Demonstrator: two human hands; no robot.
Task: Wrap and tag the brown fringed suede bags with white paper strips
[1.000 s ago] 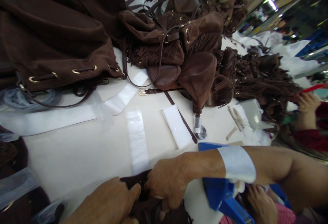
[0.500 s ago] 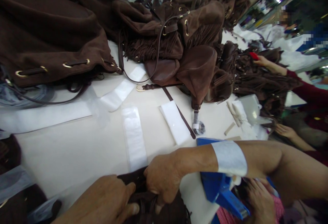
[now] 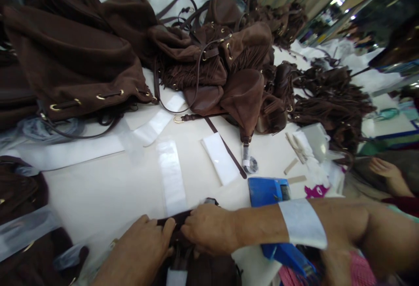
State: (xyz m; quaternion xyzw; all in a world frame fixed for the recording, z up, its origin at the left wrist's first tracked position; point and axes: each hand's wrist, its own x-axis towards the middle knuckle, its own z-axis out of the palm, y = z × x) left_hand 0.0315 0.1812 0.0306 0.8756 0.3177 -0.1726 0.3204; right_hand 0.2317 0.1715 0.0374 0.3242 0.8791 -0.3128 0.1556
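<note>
A dark brown bag (image 3: 209, 270) lies at the bottom edge of the head view, partly cut off and covered by my hands. My left hand (image 3: 140, 242) is closed on the left part of its upper edge, thumb on top. Close beside it, my right hand (image 3: 209, 229) grips the same edge with curled fingers. A white strip (image 3: 176, 278) shows on the bag's front below the hands. Around my right forearm is a white band (image 3: 303, 223). Beyond the hands lie a flat white plastic-wrapped strip (image 3: 172, 177) and a folded white piece (image 3: 220, 158) over a brown strap (image 3: 234, 158).
Brown drawstring bags (image 3: 85, 67) and fringed bags (image 3: 196, 74) are heaped at the back. A blue tape dispenser (image 3: 265, 192) stands beside my right forearm. More brown bags (image 3: 19, 251) and plastic lie at left. A co-worker's hand (image 3: 386, 168) is at far right.
My hands stay on the bag's edge and have come closer together. The white strip on the bag now shows. A co-worker's hand with something red has left the far pile.
</note>
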